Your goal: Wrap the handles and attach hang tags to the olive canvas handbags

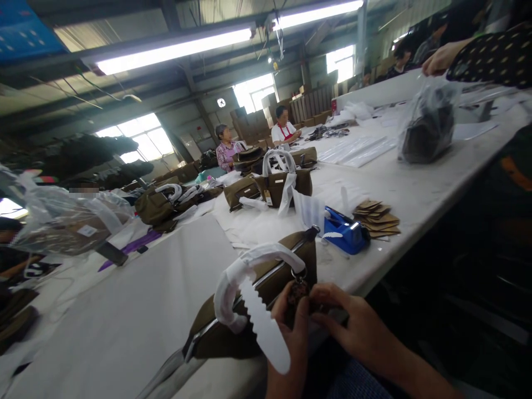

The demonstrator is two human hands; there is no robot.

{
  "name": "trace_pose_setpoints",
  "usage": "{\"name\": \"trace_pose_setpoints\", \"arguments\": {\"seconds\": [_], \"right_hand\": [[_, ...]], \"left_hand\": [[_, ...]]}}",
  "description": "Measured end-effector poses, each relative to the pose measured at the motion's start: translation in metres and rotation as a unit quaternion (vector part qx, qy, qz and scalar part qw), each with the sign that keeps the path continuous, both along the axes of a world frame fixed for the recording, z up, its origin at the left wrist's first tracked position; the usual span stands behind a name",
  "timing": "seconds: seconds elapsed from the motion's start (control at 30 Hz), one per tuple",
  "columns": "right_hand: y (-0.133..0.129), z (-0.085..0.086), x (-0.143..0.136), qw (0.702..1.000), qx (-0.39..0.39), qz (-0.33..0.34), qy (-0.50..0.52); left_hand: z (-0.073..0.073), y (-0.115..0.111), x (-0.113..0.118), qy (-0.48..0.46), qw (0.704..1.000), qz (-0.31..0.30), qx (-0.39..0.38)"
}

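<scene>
An olive-brown bag [224,338] with a silver zipper lies on the white table, its handle [226,282] wrapped in white material. A toothed white strip [266,327] hangs by the handle. At the bag's right side, my left hand [293,327] is closed around a small dark brown piece [298,293] just below a metal ring. My right hand [344,316] touches the same area from the right, thumb and fingers pinched together; what lies between them is too small to make out.
A blue tape dispenser [347,235] and brown paper pieces [376,219] lie beyond my hands. More bags [286,185] stand farther back. A person's hand [443,58] holds a plastic-wrapped bag [430,127] at right. Two people sit at the far side.
</scene>
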State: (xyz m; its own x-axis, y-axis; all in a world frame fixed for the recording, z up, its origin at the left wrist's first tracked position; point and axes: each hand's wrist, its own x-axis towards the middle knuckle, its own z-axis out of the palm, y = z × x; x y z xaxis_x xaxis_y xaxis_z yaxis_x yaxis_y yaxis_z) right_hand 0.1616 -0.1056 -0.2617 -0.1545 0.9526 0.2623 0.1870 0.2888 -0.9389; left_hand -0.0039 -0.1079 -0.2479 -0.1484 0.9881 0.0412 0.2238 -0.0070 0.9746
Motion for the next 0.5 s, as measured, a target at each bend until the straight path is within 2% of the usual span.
{"name": "trace_pose_setpoints", "arguments": {"seconds": [0.03, 0.1, 0.13, 0.2, 0.23, 0.3, 0.37, 0.43, 0.5], "right_hand": [[0.008, 0.003, 0.009, 1.0, 0.009, -0.023, -0.009], [0.037, 0.007, 0.028, 0.988, 0.039, -0.145, -0.027], [0.057, 0.008, 0.037, 0.971, 0.063, -0.228, -0.034], [0.106, 0.01, 0.052, 0.937, 0.121, -0.316, -0.083], [0.131, 0.011, 0.057, 0.926, 0.15, -0.331, -0.105], [0.175, 0.014, 0.06, 0.928, 0.146, -0.319, -0.125], [0.201, 0.021, 0.058, 0.938, 0.136, -0.296, -0.122], [0.203, 0.03, 0.055, 0.945, 0.129, -0.282, -0.104], [0.184, 0.041, 0.057, 0.949, 0.128, -0.279, -0.074]], "left_hand": [[0.001, 0.002, -0.001, -0.02, 1.0, -0.002, -0.005], [0.005, 0.003, -0.002, -0.073, 0.997, 0.001, -0.029], [0.007, 0.003, -0.002, -0.101, 0.994, 0.001, -0.048], [0.01, 0.002, 0.0, -0.142, 0.986, -0.009, -0.083], [0.011, 0.001, 0.001, -0.152, 0.983, -0.02, -0.096], [0.011, 0.001, 0.002, -0.157, 0.98, -0.04, -0.116], [0.009, 0.002, 0.001, -0.159, 0.977, -0.052, -0.13], [0.008, 0.003, -0.001, -0.166, 0.976, -0.054, -0.128], [0.009, 0.004, -0.004, -0.176, 0.976, -0.054, -0.116]]}}
